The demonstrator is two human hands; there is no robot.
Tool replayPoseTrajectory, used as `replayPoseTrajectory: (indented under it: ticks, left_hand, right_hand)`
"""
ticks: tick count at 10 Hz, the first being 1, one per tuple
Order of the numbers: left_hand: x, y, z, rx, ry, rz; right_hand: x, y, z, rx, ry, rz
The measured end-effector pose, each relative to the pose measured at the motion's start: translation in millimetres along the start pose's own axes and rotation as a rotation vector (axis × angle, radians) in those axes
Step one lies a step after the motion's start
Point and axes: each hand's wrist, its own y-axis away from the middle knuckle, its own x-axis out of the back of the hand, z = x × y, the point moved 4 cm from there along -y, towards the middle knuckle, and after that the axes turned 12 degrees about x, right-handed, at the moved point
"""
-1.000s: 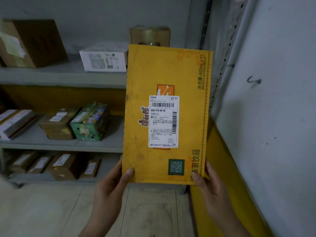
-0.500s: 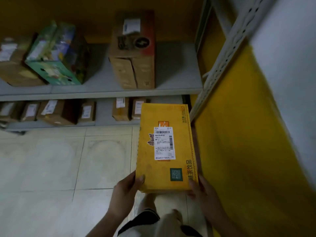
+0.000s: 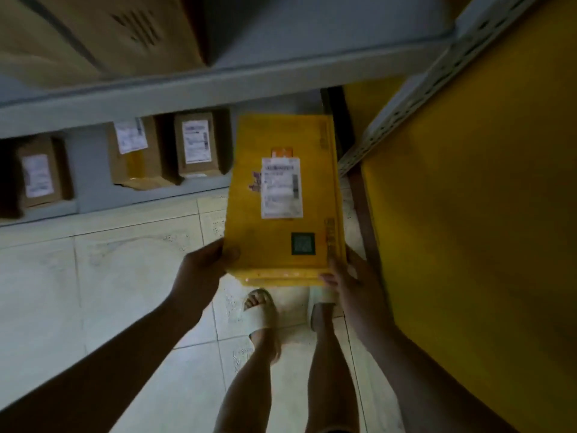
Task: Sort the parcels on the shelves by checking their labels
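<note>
While gripped at its near corners by the left hand [image 3: 203,264] and the right hand [image 3: 346,276], the flat yellow parcel [image 3: 249,214] is held above the tiled floor [image 3: 125,276] before the bottom shelf [image 3: 140,198], a white shipping label [image 3: 282,187] and green square code [image 3: 303,243] being noted, print blurred beyond reading.

Tight on the right: the yellow panel [image 3: 468,214] and the perforated upright [image 3: 406,98] run close beside the right hand [image 3: 349,276], with hardly any room on that side. Overhead, the grey shelf board [image 3: 187,92] caps the opening to the bottom shelf [image 3: 125,201]. On that shelf the far-left box [image 3: 39,173], the middle box [image 3: 134,151] and the nearest box [image 3: 195,148] block the left and centre. The yellow parcel [image 3: 249,214] lines up with the one gap, between the nearest box and the upright. Left of the left hand [image 3: 203,264], the tiled floor [image 3: 109,276] is wide and free.
</note>
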Motion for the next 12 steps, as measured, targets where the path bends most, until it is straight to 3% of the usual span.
replayPoseTrajectory:
  ticks: [2, 4, 9, 11, 12]
  left_hand:
    - [-38, -133, 32, -0.008, 0.115, 0.163]
    - [-73, -208, 69, -0.01, 0.282, 0.224]
    - [-121, -239, 128, -0.118, 0.282, 0.197]
    - [-111, -246, 138, -0.045, 0.222, 0.075]
    - [-104, -239, 132, 0.021, 0.133, 0.023]
  right_hand:
    - [-12, -156, 26, 0.054, -0.11, 0.027]
    - [-2, -225, 28, 0.065, -0.181, -0.037]
    - [8, -277, 9, 0.343, 0.063, -0.175]
    - [19, -285, 14, 0.382, 0.119, -0.22]
    - [29, -283, 12, 0.312, 0.089, -0.151]
